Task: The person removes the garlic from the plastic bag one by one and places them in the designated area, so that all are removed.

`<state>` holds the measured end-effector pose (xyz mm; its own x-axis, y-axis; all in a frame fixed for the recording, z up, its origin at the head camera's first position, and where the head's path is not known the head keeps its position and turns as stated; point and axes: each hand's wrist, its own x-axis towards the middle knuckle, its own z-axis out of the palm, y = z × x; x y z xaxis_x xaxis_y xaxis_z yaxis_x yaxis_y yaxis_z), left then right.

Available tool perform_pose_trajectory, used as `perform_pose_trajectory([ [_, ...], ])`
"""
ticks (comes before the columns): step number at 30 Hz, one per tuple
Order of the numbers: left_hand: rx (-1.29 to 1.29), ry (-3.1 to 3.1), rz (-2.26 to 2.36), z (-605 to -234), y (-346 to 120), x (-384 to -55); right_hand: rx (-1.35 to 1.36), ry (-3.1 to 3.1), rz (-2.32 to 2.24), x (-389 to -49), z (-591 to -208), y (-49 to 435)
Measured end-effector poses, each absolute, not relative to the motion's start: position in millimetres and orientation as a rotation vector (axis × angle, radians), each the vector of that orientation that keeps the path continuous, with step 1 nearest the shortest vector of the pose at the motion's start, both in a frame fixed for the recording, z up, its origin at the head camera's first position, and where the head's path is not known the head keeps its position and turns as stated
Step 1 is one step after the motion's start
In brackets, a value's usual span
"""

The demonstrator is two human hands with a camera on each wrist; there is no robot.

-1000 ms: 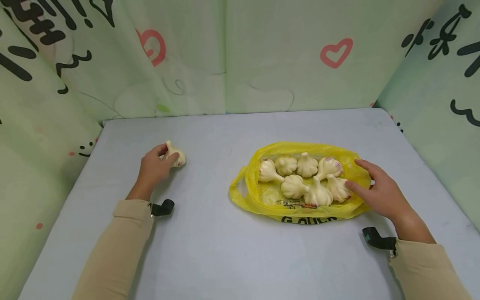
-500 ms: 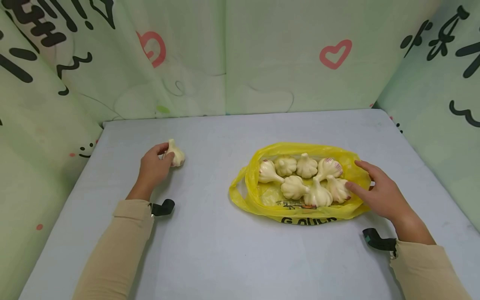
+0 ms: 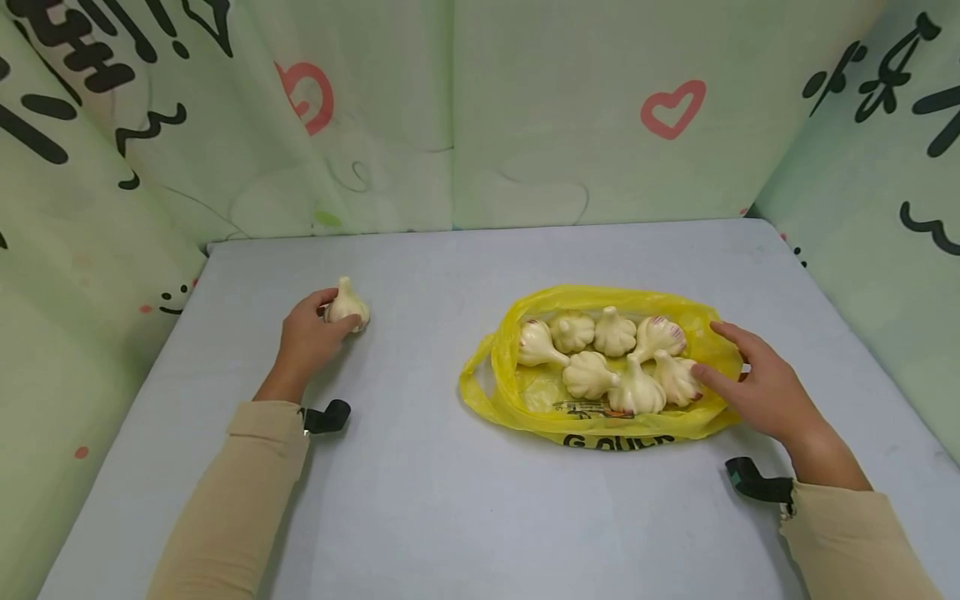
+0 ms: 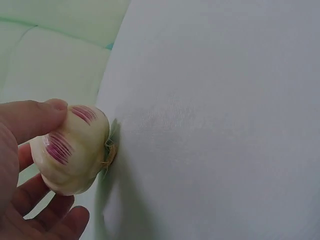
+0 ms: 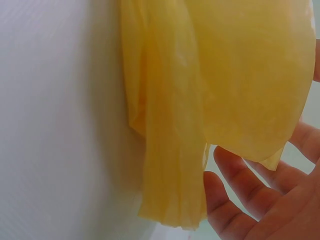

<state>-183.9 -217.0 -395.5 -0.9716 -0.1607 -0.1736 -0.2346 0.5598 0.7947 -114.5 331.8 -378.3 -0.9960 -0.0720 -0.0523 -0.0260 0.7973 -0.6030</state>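
Note:
Over at the left of the table, my left hand holds a white garlic bulb between thumb and fingers, stem up. The left wrist view shows purple streaks on this garlic bulb, its root end against the table surface. My right hand grips the right rim of a yellow plastic bag, thumb inside and fingers outside. Several garlic bulbs lie in two rough rows in the spread bag. In the right wrist view, folds of the yellow bag hide part of the fingers.
The white table is bounded by a pale green patterned curtain at the back and sides. A loop handle of the bag lies toward the left. Black wrist mounts project from both sleeves.
The garlic bulb in my left hand has turned more upright, and the left thumb has shifted over its lower part. My right hand and the bag stay put.

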Motion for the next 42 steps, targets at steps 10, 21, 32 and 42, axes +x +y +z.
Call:
perform_pose_trajectory([
  [10,-0.382,2.737,1.444,-398.2,-218.9,-190.5,-0.08,2.911,-0.97,-115.7,-378.1,331.2],
  [21,-0.389,2.764,1.441,-401.1,-220.7,-199.5,-0.085,2.9,-0.98,-115.8,-375.8,329.8],
  [32,-0.4,2.772,1.437,-405.3,-223.4,-205.5,-0.073,2.904,-0.962,-114.9,-377.3,330.2],
  [42,-0.395,2.751,1.455,-405.7,-224.5,-207.0,-0.074,2.909,-0.958,-114.9,-377.3,330.7],
])
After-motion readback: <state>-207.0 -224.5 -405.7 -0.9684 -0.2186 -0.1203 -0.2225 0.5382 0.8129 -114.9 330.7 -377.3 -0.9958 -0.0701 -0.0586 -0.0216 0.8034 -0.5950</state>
